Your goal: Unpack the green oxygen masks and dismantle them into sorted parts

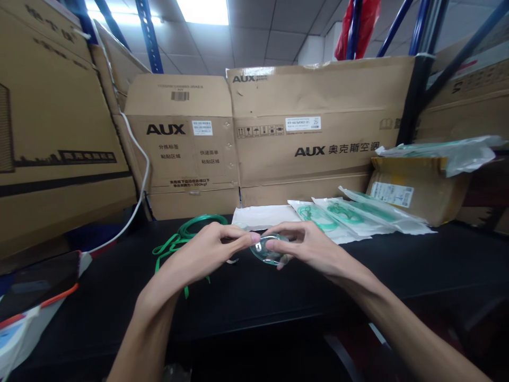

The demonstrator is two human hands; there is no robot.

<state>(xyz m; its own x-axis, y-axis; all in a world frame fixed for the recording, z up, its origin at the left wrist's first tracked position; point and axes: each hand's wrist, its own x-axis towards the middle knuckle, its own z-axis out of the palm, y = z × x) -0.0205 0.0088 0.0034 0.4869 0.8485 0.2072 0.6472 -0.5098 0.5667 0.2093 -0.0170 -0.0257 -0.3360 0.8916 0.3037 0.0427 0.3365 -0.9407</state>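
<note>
A clear, green-tinted oxygen mask (267, 257) is held low over the black table, between my two hands. My right hand (303, 240) grips its right side, thumb on the front and fingers curled around the edge. At the upper left edge, the thumb and fingers of my left hand (223, 240) are pinched together on the mask. A small whitish piece shows by the thumbs; its kind is unclear. Beyond my left wrist lies a coil of green tubing (199, 225), and a flat green strap (172, 245) trails in loops beside it, partly hidden by my forearm.
On the black table (254, 305), a white paper sheet (264, 216) and several clear packs of green tubing (344, 212) lie behind my hands. A carton (409, 185) with more packs stands right. Large cardboard panels (318, 127) form the back; a white cable (139, 154) hangs left.
</note>
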